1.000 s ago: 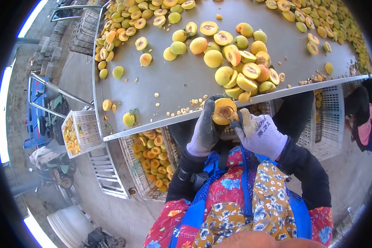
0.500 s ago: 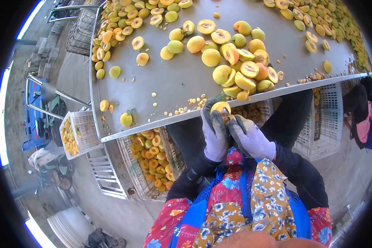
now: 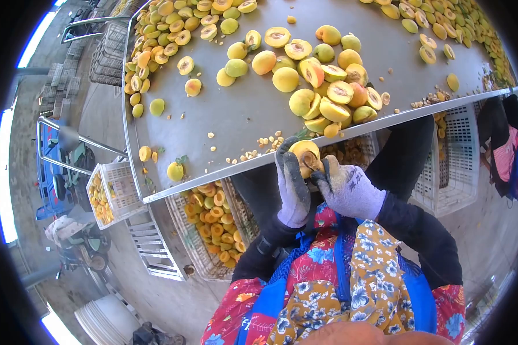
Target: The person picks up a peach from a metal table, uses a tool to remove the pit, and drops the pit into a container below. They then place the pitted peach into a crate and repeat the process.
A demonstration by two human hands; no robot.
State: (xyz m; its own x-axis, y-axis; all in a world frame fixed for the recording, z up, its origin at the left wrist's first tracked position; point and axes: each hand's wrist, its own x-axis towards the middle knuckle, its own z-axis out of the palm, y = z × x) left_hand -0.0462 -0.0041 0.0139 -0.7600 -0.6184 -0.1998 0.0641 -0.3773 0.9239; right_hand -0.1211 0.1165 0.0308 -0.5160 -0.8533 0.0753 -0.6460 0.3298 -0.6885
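My left hand [image 3: 293, 187], in a light purple glove with dark grey fingers, is closed around a halved yellow peach [image 3: 300, 148]. Its cut side faces up, with the brown pit area [image 3: 309, 163] toward my right hand. My right hand [image 3: 351, 187], gloved alike, has its fingers closed at the peach's near right edge. A small thin tool seems to be in those fingers, mostly hidden by them. Both hands are just off the near edge of the metal table [image 3: 230, 132]. Beyond them lies a pile of whole and halved peaches [image 3: 334, 109].
Loose pits [image 3: 250, 155] lie along the table's raised edge [image 3: 213, 183]. More peaches [image 3: 167, 34] cover the far left and right. Below are a crate of peach halves [image 3: 216, 224] and a white crate [image 3: 457, 184]. Another person's pink clothing [image 3: 507, 152] shows at right.
My right hand has shifted slightly up and right, its fingers now extended toward the peach's pit area. The peach has turned, showing more of its cut face. The view has tilted slightly.
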